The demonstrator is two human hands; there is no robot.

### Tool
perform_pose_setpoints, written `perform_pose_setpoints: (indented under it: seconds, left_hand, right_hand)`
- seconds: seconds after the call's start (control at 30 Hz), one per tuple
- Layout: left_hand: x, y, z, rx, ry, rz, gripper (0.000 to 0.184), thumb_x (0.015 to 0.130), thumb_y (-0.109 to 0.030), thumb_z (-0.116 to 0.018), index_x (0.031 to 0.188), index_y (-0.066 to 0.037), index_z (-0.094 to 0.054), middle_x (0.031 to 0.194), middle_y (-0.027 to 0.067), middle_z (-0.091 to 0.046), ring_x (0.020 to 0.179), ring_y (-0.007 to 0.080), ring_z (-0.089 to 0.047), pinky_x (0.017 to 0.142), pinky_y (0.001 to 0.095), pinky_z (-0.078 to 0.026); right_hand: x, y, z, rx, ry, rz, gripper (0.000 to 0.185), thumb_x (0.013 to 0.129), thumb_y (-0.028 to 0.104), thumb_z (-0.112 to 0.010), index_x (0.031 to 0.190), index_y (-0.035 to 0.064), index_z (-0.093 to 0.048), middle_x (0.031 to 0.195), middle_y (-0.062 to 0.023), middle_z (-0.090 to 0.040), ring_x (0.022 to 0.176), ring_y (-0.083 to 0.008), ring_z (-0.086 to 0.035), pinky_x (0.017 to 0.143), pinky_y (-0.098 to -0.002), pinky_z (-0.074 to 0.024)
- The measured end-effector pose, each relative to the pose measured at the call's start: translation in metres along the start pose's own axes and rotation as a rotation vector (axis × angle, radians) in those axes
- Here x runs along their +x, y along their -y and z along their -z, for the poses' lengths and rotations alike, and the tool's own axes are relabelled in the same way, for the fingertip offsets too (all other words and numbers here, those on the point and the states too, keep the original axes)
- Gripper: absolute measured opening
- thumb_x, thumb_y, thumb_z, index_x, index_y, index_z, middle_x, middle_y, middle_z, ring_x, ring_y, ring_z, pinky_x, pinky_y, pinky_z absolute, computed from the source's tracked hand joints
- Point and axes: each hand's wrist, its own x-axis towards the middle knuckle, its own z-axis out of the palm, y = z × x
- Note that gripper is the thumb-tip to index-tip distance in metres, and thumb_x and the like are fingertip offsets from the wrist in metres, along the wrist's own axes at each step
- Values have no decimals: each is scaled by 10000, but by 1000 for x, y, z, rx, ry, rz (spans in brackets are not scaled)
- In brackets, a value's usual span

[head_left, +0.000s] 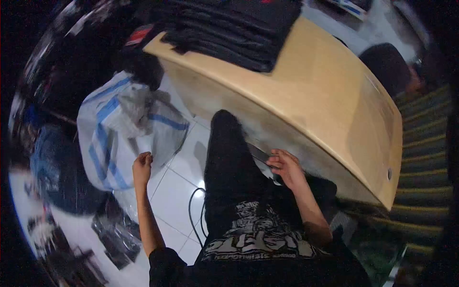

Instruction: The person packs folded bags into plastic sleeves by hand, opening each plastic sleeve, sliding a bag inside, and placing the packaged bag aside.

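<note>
My left hand (142, 168) is raised in front of a large white sack with blue stripes (98, 138), its fingers curled together; I see nothing in them. My right hand (285, 167) is over my right thigh, beside the near edge of a light wooden table (330, 95). Its fingers are loosely bent and apart, with no object between them. A stack of folded black cloth (229, 36) lies on the table's far left part, well away from both hands.
White floor tiles (177, 191) and a looped black cable (191, 210) show beside my legs. Blue denim-like cloth (62, 172) and dark plastic-wrapped packets (114, 234) are at left. A dark rounded object (385, 67) stands past the table, and yellow-striped dark material (425, 167) is at right.
</note>
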Motion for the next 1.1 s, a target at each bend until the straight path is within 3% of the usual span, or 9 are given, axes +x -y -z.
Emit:
perform_pose_setpoints:
  seconds: [0.17,0.3,0.4,0.57,0.63,0.8,0.97,1.07,1.1]
  left_hand:
    - [-31,-198,-91,-178,645,-427,167,933,-134,-538,963,0,-632,667,37,-614,600,87,-570,552,232,-449]
    - [-84,-314,-156,-201,1056,-789,124,880,-99,-577,948,-14,-635,746,92,-658,623,166,-636,595,262,-487]
    - [-112,-371,-205,-139,999,-1137,147,858,-38,-569,985,-11,-636,880,110,-659,808,204,-655,701,305,-509]
    - [-147,-425,-286,-103,645,-1639,249,805,-39,-583,1052,-35,-617,1036,100,-612,979,262,-597,818,359,-468]
    - [-152,-428,-318,-1,484,-1830,273,790,-49,-584,1062,-46,-612,1063,91,-601,1016,259,-579,866,374,-441]
    - [-155,-434,-340,-29,656,-1818,260,759,-56,-602,1016,-54,-641,1029,81,-637,1016,239,-585,849,359,-436]
    - [-155,-448,-347,-255,778,-1730,213,783,-58,-614,990,-40,-661,956,106,-669,890,273,-627,785,365,-480]
    - [-156,-460,-336,-183,921,-1621,178,794,-68,-601,949,-28,-679,926,125,-675,859,280,-634,759,371,-491]
    - [-156,-463,-333,-127,957,-1570,167,788,-74,-604,929,-36,-685,914,117,-679,870,268,-637,767,366,-490]
  right_hand:
    - [-75,53,21,-274,161,128,227,921,212,-563,1038,26,-619,863,-60,-658,807,-144,-643,611,-220,-462]
    - [-126,96,65,-479,-388,505,206,850,154,-658,1031,57,-643,868,-59,-662,754,-125,-617,605,-241,-469]
    - [-146,123,98,-997,-815,723,277,775,123,-709,1027,30,-642,963,-80,-657,712,-170,-589,620,-258,-481]
    - [-155,117,146,-1373,-822,812,395,719,249,-738,1047,49,-645,1115,-111,-609,1058,-304,-537,902,-389,-417]
    - [-154,111,151,-1428,-836,835,377,725,240,-730,1048,63,-648,1122,-97,-609,1060,-288,-539,909,-385,-406]
    - [-154,98,143,-1461,-943,893,317,739,197,-711,1028,85,-648,1143,-50,-608,1078,-236,-538,901,-370,-392]
    - [-148,105,158,-1462,-1074,1047,175,758,90,-674,932,70,-660,882,-63,-676,842,-235,-632,776,-345,-446]
    - [-150,117,154,-1302,-1089,885,135,759,86,-694,883,39,-665,825,-103,-668,822,-284,-625,765,-357,-457]
    - [-147,119,156,-1306,-1102,947,121,762,98,-705,850,27,-662,777,-90,-667,756,-224,-636,722,-322,-473]
